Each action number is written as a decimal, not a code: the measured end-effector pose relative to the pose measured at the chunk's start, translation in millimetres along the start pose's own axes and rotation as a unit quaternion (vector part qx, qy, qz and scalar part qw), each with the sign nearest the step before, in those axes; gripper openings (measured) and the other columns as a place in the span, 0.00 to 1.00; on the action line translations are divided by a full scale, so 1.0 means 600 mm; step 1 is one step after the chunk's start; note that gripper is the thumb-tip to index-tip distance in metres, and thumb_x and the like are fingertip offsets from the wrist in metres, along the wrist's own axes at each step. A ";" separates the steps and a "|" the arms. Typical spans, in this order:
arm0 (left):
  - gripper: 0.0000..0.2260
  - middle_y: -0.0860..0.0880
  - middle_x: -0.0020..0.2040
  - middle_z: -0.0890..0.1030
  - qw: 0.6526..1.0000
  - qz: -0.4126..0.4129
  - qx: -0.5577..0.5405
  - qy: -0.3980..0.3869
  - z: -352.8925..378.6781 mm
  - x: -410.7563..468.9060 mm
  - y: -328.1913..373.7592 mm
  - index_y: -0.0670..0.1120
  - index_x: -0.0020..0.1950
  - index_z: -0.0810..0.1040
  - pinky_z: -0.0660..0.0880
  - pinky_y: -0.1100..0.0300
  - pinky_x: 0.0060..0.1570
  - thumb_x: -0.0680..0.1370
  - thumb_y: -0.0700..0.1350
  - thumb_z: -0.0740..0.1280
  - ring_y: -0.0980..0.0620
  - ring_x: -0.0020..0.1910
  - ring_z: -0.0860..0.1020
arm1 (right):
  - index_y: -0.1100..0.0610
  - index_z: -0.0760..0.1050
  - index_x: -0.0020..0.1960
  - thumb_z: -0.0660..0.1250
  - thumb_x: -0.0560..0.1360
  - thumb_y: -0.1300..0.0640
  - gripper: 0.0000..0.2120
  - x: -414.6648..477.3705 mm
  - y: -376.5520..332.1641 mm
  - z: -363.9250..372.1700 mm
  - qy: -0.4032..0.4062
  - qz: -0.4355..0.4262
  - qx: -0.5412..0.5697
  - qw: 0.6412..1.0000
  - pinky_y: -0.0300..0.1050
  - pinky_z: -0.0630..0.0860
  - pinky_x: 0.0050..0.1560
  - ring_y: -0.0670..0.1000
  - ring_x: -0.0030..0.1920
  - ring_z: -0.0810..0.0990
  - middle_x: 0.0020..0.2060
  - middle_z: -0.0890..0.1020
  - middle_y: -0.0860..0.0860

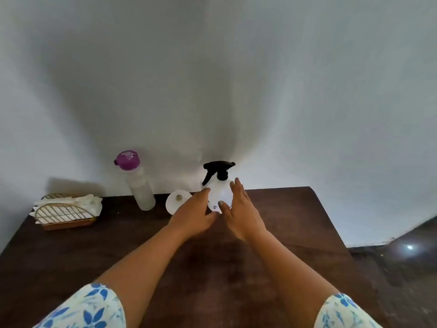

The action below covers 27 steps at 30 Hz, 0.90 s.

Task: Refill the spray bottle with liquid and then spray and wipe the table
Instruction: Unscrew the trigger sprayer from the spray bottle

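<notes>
Dark wooden table [295, 221] set against a plain pale wall [236, 79], spray bottle [218, 190] at its far edge.

We reach with left hand [194, 214] and right hand [243, 214], both open with fingers spread, flanking the upright translucent bottle with its black trigger head; we cannot tell whether they touch it. Further left stand a white funnel [176, 201], a frosted bottle with purple cap [139, 183] and a wire napkin holder [63, 213]. The near tabletop lies bare; its right edge meets dark floor [402, 268].
</notes>
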<state>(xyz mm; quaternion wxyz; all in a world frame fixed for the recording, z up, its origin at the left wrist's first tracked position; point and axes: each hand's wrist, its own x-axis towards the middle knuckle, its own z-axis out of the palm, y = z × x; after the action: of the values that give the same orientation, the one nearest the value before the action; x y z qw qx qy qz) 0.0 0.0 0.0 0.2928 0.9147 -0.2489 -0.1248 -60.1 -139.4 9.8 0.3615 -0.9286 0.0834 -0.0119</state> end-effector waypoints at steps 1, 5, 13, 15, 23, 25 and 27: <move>0.30 0.47 0.69 0.70 1.000 0.002 -0.003 0.001 0.011 0.014 -0.006 0.49 0.72 0.57 0.72 0.52 0.60 0.73 0.55 0.63 0.50 0.63 0.72 | 0.55 0.40 0.77 0.55 0.80 0.47 0.33 0.013 0.008 0.007 0.008 0.019 0.023 1.000 0.50 0.58 0.72 0.49 0.76 0.50 0.77 0.46 0.48; 0.33 0.45 0.75 0.58 1.000 -0.024 -0.008 0.001 0.036 0.045 -0.007 0.46 0.75 0.49 0.69 0.52 0.65 0.76 0.49 0.63 0.47 0.69 0.66 | 0.56 0.38 0.76 0.53 0.81 0.47 0.33 0.051 0.033 0.029 0.013 0.068 0.042 0.997 0.47 0.52 0.73 0.50 0.76 0.43 0.77 0.45 0.50; 0.38 0.44 0.76 0.54 0.998 -0.031 -0.052 0.015 0.073 0.091 0.007 0.51 0.75 0.36 0.68 0.53 0.66 0.77 0.44 0.63 0.46 0.71 0.65 | 0.54 0.51 0.76 0.55 0.80 0.47 0.27 0.105 0.067 0.053 0.037 0.036 0.006 0.999 0.50 0.48 0.74 0.54 0.76 0.40 0.77 0.48 0.52; 0.39 0.44 0.76 0.56 0.998 -0.036 -0.053 0.022 0.079 0.092 0.009 0.52 0.74 0.36 0.69 0.52 0.65 0.77 0.43 0.63 0.45 0.69 0.67 | 0.54 0.56 0.75 0.57 0.80 0.48 0.26 0.109 0.072 0.055 0.041 0.048 0.021 0.998 0.51 0.52 0.73 0.54 0.76 0.45 0.76 0.54 0.52; 0.41 0.46 0.76 0.57 0.997 -0.004 -0.079 -0.005 0.080 0.040 0.019 0.52 0.75 0.40 0.70 0.55 0.63 0.73 0.40 0.66 0.48 0.68 0.68 | 0.54 0.64 0.70 0.60 0.78 0.51 0.21 0.062 0.054 0.060 0.101 0.088 0.109 0.985 0.56 0.72 0.61 0.56 0.66 0.69 0.62 0.75 0.56; 0.40 0.47 0.76 0.54 0.996 -0.001 -0.087 -0.009 0.085 0.012 0.024 0.49 0.76 0.42 0.60 0.61 0.68 0.74 0.41 0.66 0.50 0.73 0.60 | 0.53 0.64 0.70 0.61 0.78 0.52 0.21 0.033 0.049 0.063 0.105 0.098 0.114 0.983 0.57 0.72 0.61 0.56 0.66 0.69 0.62 0.75 0.55; 0.40 0.47 0.77 0.53 0.996 -0.001 -0.084 -0.007 0.093 -0.021 0.030 0.49 0.76 0.42 0.58 0.63 0.66 0.74 0.42 0.67 0.51 0.74 0.57 | 0.52 0.65 0.69 0.61 0.78 0.52 0.20 -0.002 0.045 0.067 0.112 0.104 0.112 0.982 0.56 0.73 0.61 0.56 0.65 0.70 0.61 0.76 0.54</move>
<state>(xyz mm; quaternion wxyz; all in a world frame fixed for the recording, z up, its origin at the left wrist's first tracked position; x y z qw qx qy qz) -38.4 -32.4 -32.8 0.3666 0.8864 -0.2386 -0.1516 -61.8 -132.0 -37.9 0.4512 -0.8610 0.2178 -0.0876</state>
